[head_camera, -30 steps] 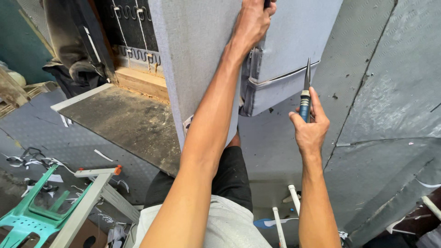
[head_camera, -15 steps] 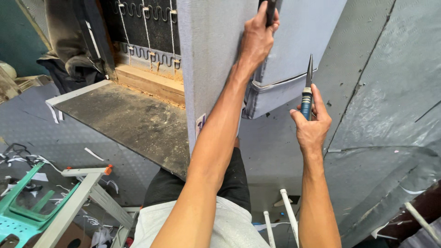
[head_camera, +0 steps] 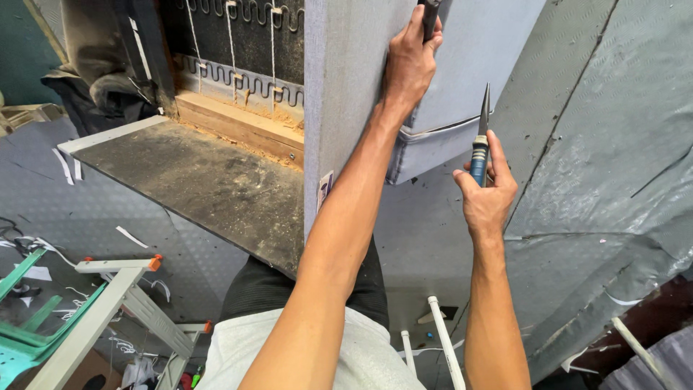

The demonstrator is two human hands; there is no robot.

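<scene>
Head: white label point(head_camera: 325, 189) on grey panel point(head_camera: 343, 87).

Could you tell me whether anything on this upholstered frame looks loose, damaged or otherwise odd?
Yes. Below the left hand, a grey fabric flap hangs loose off the grey panel, its edge sagging. The right hand holds a pointed tool beside it. Sawdust lies along the bare wooden rail.

Upholstery workshop: bare sofa frame point(head_camera: 238, 126) with zigzag springs point(head_camera: 245, 90), grey fabric point(head_camera: 606, 144), floor scraps point(head_camera: 130, 236)
</scene>
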